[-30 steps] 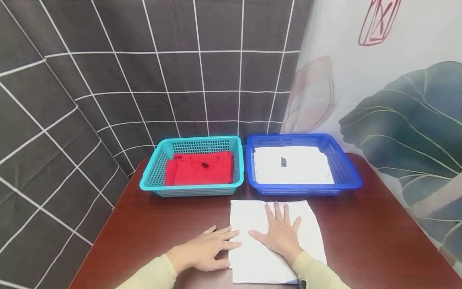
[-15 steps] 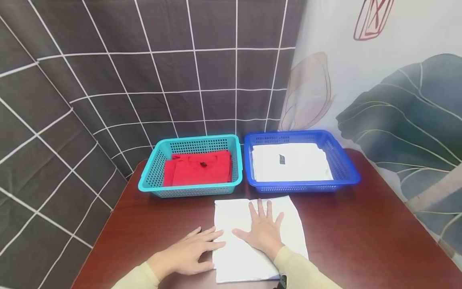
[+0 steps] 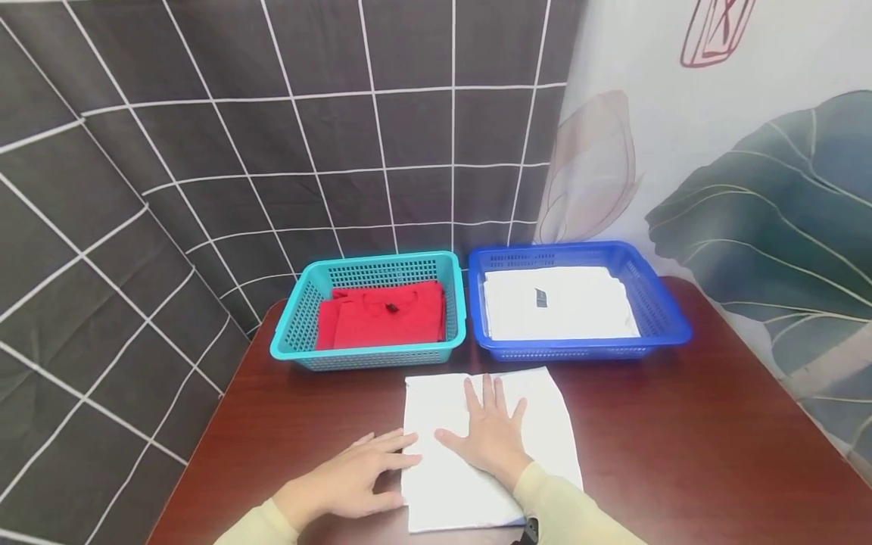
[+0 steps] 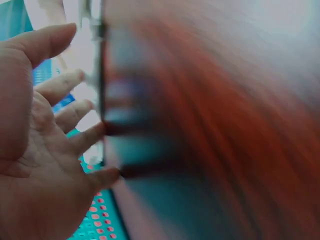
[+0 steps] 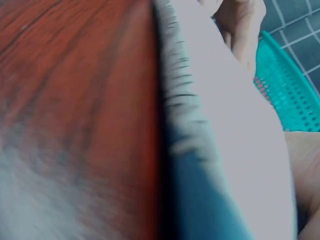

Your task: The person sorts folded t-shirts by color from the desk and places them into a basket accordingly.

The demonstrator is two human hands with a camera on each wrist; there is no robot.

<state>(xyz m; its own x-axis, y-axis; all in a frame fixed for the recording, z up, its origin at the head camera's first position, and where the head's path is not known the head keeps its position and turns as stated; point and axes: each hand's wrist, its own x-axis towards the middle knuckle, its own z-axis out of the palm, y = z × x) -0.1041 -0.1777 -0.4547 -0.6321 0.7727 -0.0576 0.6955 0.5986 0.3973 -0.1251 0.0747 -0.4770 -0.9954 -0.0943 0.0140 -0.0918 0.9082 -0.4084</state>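
A folded white garment lies flat on the table, below the two baskets in the head view. Fingers spread, my right hand rests on top of it, right of its middle. My left hand is at its left edge, with straight fingertips reaching onto the cloth. In the left wrist view the left palm shows, its fingers extended along the cloth's edge. The right wrist view shows the garment's layered side close up, with only part of the right hand at the right border.
Behind the garment stand a turquoise basket holding folded red shirts and a blue basket holding white folded garments with a dark label. Dark wood tabletop surrounds everything; a gridded cloth wall rises behind.
The white garment has slid left across the table, both hands moving with it. The hands keep the same spread pose. The baskets stay in place while the head view shifts slightly.
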